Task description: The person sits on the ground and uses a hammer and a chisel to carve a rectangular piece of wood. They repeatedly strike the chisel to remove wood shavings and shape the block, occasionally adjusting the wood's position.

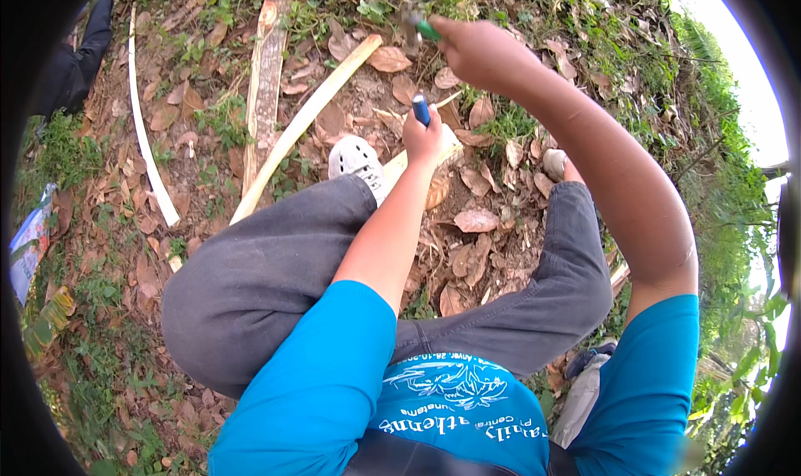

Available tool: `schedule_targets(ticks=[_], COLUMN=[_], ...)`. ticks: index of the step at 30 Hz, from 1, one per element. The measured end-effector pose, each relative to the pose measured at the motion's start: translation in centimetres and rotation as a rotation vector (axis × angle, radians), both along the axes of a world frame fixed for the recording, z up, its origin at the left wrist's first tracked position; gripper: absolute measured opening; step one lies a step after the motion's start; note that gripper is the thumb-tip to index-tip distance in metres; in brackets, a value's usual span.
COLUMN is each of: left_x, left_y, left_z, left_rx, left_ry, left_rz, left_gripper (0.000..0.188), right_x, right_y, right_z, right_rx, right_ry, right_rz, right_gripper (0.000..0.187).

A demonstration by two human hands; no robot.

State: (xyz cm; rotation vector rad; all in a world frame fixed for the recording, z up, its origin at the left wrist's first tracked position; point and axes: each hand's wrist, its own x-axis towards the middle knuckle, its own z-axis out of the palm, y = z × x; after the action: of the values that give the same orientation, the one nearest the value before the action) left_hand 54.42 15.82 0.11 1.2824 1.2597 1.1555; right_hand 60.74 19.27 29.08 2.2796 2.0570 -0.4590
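My left hand (424, 138) is closed round a tool with a blue chisel-like handle (421, 109). The handle's end sticks up out of the fist, while its lower part is hidden. Below that hand lies a pale piece of split wood (450, 149), partly covered by the hand and forearm. My right hand (477, 55) is raised, up and to the right of the left one. It grips a hammer by its green handle (428, 30); the metal head (410, 15) is blurred and apart from the blue handle.
Leaf litter (476, 220) covers the ground between my legs. To the left lie a long peeled strip (309, 125), a bark-covered plank (271, 75) and a thin curved strip (143, 134). A white clog (355, 155) is on my left foot. Another person's dark-clothed leg (83, 55) shows at far left.
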Motion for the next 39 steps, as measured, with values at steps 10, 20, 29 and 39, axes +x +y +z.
schedule_targets(ticks=[10,20,29,39], left_x=[-0.9,0.1,-1.0,-1.8], left_y=[1.0,-2.2,-7.5,-14.2], left_z=[-0.9,0.8,3.9,0.8], left_rx=[-0.249,-0.031,0.087,0.556], left_ry=[-0.029,0.047,0.134,0.395], left_rz=[-0.133,-0.178,-0.514,-1.071], left_gripper=[0.030,0.025,0.022,0.015], right_x=[-0.2,3.6,7.1,8.5], right_y=[-0.5,-7.1,-21.9,-26.8], right_z=[-2.8,-4.3,-6.3,-11.3], right_rx=[0.229,0.119,0.079,0.178], right_ry=[0.092,0.277,1.136,1.347], right_rz=[0.137,-0.096,-0.783,-0.919], right_gripper=[0.032,0.046,0.056,0.054])
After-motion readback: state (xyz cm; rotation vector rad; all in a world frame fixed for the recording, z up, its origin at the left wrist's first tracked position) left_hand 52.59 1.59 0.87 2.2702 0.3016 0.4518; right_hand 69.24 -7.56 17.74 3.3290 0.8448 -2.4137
